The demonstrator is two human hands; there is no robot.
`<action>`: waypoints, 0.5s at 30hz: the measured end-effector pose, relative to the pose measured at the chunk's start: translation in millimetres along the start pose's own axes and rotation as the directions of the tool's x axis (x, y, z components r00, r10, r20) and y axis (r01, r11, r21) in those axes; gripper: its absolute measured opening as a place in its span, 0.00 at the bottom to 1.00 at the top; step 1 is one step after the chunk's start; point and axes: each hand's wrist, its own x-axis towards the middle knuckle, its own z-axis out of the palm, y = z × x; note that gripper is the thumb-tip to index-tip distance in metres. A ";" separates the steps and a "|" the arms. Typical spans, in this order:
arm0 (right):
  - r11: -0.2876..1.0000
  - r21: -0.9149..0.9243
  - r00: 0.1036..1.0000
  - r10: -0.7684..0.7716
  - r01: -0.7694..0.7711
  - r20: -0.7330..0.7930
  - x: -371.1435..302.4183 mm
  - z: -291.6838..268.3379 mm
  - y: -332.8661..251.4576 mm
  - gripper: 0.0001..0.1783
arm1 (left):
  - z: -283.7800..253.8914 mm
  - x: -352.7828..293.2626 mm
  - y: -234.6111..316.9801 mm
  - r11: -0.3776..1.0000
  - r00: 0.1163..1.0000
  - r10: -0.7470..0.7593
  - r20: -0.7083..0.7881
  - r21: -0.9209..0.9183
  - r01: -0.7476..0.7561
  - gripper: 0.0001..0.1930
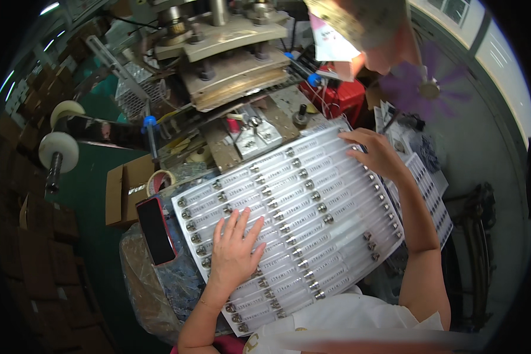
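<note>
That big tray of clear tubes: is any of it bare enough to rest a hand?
A bare strip lies along the tray's lower right side, between the middle tube row and a few loose caps. Elsewhere tubes crowd it, under the left hand and right hand.

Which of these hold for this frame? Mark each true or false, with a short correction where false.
1. The left hand lies flat, fingers spread, on the clear plastic blister sheet of small metal-capped tubes. True.
2. The right hand lifts a cardboard box. False: it rests on the sheet's far right edge.
3. A red-edged dark phone lies beside the sheet's left edge. True.
4. The sheet hangs on a wall. False: it lies in front of the person.
5. A grey metal press machine stands beyond the sheet. True.
</note>
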 end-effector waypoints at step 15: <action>0.985 -0.008 0.943 -0.162 0.171 0.291 -144.4 15.2 -16.0 0.14 | -3.1 -2.0 1.0 0.994 1.000 0.021 -0.021 0.103 -0.019 0.27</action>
